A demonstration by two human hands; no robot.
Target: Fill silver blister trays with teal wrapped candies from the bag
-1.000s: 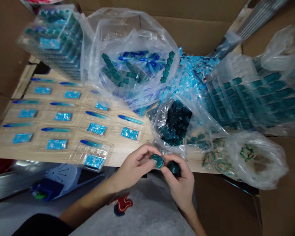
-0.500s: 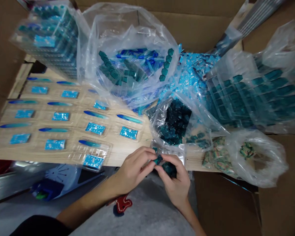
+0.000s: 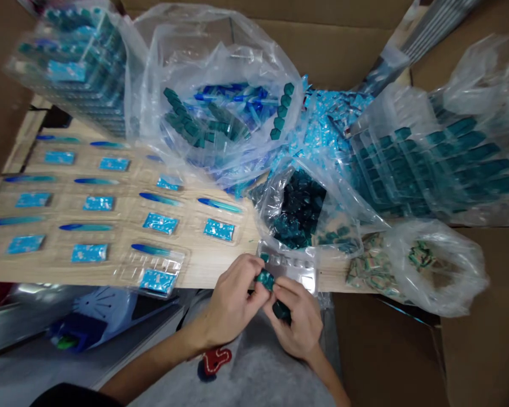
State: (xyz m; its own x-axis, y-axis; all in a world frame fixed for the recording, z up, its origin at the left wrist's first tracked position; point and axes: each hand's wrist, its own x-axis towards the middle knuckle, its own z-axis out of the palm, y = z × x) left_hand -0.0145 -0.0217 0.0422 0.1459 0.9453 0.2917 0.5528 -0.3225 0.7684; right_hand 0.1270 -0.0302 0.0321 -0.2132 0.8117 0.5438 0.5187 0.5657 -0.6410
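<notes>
Okay, the left hand [image 3: 231, 302] pinches a glossy teal faceted piece [image 3: 265, 280] between thumb and fingers, a narrow grip. The right hand [image 3: 297, 325] curls around a darker faceted piece [image 3: 282, 310], with its fingers [image 3: 289, 291] just beside or touching the teal piece. Both pieces sit over the grey fabric lap [image 3: 254, 367], at the front edge of a pale wood-grain board [image 3: 220, 265]. Just above the hands is a clear plastic blister tray [image 3: 288, 268], with a small teal bit [image 3: 264, 258] at its corner.

Left on the board, more clear trays [image 3: 161, 263] lie in rows, holding flat blue foil-like cards [image 3: 89, 252] and slim tapered blue-teal pieces [image 3: 150, 249]. Thin clear poly bags crowd the top: one [image 3: 299, 209] is full of dark teal chunks, and a bigger one [image 3: 233, 68] holds teal strips and blue pieces. Stacked teal-filled trays [image 3: 432, 158] sit at right, loose shiny blue sachets [image 3: 326, 124] are heaped mid-frame, and a further bag [image 3: 435, 265] holds green patterned bits. Brown cardboard [image 3: 479, 333] surrounds everything. No writing readable.
</notes>
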